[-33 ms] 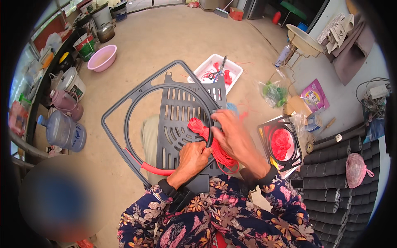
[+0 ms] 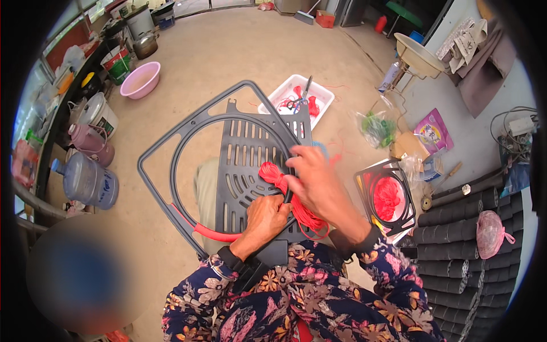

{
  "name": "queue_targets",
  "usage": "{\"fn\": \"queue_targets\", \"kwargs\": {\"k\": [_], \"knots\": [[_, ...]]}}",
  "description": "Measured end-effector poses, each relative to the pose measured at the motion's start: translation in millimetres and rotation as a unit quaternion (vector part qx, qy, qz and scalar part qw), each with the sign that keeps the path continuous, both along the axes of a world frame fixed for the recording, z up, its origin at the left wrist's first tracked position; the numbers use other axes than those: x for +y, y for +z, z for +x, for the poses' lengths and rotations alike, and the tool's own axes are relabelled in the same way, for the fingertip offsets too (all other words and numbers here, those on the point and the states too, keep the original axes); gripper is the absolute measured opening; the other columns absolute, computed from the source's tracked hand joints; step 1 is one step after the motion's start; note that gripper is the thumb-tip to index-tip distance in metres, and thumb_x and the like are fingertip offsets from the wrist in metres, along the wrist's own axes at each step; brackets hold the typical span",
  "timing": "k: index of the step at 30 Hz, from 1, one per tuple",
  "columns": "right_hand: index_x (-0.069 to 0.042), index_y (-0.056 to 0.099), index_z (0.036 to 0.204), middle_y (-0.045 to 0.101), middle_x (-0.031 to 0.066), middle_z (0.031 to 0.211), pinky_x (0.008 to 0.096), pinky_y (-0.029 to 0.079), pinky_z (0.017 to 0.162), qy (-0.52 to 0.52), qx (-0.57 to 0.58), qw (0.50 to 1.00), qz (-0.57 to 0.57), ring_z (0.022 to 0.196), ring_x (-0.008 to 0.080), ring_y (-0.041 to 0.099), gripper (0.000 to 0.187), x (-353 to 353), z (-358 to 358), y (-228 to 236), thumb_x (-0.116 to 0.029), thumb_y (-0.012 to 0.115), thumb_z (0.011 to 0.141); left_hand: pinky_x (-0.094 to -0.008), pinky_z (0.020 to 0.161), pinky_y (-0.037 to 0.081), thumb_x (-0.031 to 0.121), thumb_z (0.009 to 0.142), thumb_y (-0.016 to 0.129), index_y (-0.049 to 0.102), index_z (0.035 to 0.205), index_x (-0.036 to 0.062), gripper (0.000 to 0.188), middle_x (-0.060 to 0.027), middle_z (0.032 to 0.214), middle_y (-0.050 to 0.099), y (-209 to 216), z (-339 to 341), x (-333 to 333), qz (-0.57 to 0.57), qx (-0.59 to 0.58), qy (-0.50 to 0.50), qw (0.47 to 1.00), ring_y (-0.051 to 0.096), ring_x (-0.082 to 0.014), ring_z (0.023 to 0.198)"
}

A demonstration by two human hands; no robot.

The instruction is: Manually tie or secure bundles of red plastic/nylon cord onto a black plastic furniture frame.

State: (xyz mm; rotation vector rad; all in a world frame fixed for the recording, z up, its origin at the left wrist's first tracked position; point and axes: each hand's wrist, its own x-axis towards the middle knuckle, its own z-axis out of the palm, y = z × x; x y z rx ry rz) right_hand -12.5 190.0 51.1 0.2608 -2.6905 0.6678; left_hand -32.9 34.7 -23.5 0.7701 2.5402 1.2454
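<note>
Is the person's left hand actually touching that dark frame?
Touching. The head view shows the left hand closed around part of the dark frame, with no gap between them.

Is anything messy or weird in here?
A bit messy: loose red strands lie on the floor near the white tray, though other red cord sits inside it. The scissors also poke over the tray's rim. The gray frame is tilted, perhaps just because the left hand grips it. I see nothing plainly broken.
</note>
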Motion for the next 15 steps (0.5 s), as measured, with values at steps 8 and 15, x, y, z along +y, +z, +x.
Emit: {"fn": "queue_targets", "kwargs": {"k": [8,15], "knots": [[0.003,0.067,0.084,0.049,0.0152,0.134,0.047,0.033,0.105,0.017,-0.051,0.968,0.247,0.128,0.0344,0.039,0.032,-7.8,-24.3,-34.4,-0.023,0.075,0.068,-0.0503,0.058,0.044,0.029,0.082,0.065,0.065,0.07,-0.0004,0.031,-0.0226,0.064,0.06,1.1,2.3,1.1,-0.042,0.025,-0.007,0.999,0.06,-0.0415,0.065],[-0.002,0.058,0.114,0.062,0.0126,0.109,0.0373,0.044,0.094,0.064,-0.025,0.99,-0.127,0.104,0.0269,0.058,0.036,-20.3,-25.3,-10.1,-0.022,0.067,0.086,-0.0479,0.057,0.043,0.028,0.082,0.066,0.067,0.071,-0.0001,0.03,-0.0219,0.066,0.061,0.4,3.0,-0.3,0.013,-0.023,-0.006,1.0,0.061,-0.0395,0.064]]}}
